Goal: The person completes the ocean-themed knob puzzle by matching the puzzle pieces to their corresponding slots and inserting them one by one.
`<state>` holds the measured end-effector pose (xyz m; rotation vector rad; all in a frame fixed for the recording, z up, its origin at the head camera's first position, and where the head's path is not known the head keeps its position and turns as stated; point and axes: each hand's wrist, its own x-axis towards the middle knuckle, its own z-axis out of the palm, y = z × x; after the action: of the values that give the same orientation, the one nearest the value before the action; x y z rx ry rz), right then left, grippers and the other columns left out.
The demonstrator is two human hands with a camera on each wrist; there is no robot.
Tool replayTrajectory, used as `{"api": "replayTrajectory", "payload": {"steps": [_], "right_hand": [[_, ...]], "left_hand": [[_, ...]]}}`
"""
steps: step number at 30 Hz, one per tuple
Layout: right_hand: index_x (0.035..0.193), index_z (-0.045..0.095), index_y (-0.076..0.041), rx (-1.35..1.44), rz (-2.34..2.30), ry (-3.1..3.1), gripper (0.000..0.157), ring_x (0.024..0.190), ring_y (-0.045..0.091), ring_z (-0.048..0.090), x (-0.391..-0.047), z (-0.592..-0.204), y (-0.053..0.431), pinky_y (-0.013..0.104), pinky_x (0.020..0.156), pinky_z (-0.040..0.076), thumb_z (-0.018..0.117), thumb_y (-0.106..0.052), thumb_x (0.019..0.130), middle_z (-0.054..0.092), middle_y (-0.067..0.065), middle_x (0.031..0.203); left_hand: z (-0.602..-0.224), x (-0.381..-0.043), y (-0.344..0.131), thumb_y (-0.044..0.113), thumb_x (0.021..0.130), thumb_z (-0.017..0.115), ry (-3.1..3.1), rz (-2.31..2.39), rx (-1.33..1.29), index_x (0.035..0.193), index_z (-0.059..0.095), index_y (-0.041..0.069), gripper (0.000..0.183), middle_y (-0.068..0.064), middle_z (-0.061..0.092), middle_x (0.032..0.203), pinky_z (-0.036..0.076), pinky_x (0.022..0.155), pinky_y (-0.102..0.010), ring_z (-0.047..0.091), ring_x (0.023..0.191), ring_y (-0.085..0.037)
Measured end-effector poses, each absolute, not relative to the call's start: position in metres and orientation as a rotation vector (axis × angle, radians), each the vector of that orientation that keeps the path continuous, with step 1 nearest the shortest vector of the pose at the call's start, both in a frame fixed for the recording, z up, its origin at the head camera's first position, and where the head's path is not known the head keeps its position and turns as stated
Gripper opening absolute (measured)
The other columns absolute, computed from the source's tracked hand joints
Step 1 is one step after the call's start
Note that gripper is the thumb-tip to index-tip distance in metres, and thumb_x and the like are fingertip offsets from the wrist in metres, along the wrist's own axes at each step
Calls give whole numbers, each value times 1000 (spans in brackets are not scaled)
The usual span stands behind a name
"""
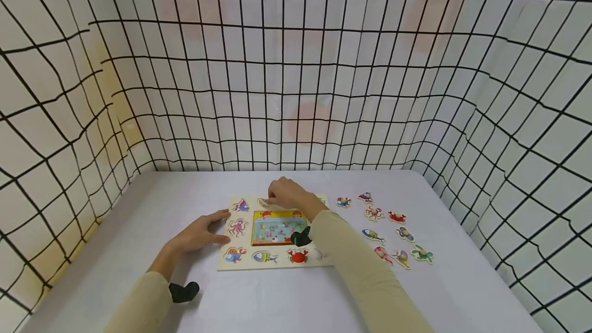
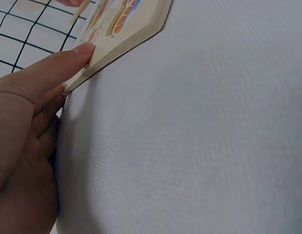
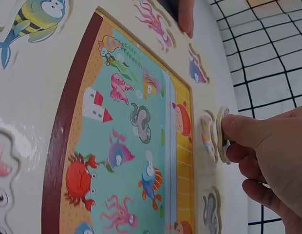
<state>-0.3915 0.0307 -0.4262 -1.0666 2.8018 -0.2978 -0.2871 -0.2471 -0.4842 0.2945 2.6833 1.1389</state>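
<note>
A wooden sea-animal puzzle board (image 1: 247,266) lies on the white table, a printed underwater picture (image 1: 276,229) in its middle. My right hand (image 1: 288,193) reaches over the board's far edge. Between thumb and fingers it pinches a wooden puzzle piece (image 3: 221,132) on edge, right beside a striped recess (image 3: 207,135); the piece's printed face is hidden. At the board's left side is my left hand (image 1: 199,233), fingers and thumb spread along the edge, the thumb (image 2: 78,57) touching it. Near that hand, the octopus (image 1: 237,227) and purple fish (image 1: 241,205) show on the board.
Several loose puzzle pieces lie right of the board, among them a red crab (image 1: 396,217), a green turtle (image 1: 422,254) and a striped fish (image 1: 372,235). Black wire mesh (image 1: 287,91) over white sheeting surrounds the table's back and sides.
</note>
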Motion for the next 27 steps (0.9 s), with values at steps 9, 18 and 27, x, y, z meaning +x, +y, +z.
{"api": "replayTrajectory", "payload": {"steps": [9, 18, 27], "right_hand": [[97, 77, -12, -1004, -297, 2808, 23, 68, 11, 57, -391, -430, 24, 25, 64, 49, 66, -31, 104, 64, -6, 79], [95, 76, -17, -942, -324, 2807, 24, 70, 12, 56, -398, -440, 20, 27, 66, 49, 66, -37, 103, 64, -7, 79], [101, 75, -19, -913, -360, 2836, 21, 77, 13, 58, -398, -451, 19, 29, 72, 51, 65, -37, 103, 65, -8, 86]], "left_hand": [[-486, -288, -247, 36, 84, 87, 2677, 1166, 297, 155, 47, 8, 86, -18, 29, 166, 14, 118, -69, 16, 153, -46], [-489, -288, -246, 35, 83, 87, 2666, 1193, 295, 155, 48, 8, 85, -17, 31, 166, 14, 119, -68, 16, 153, -46], [-488, -287, -245, 35, 83, 88, 2665, 1201, 278, 155, 48, 8, 86, -16, 31, 166, 14, 118, -68, 16, 153, -46]]}}
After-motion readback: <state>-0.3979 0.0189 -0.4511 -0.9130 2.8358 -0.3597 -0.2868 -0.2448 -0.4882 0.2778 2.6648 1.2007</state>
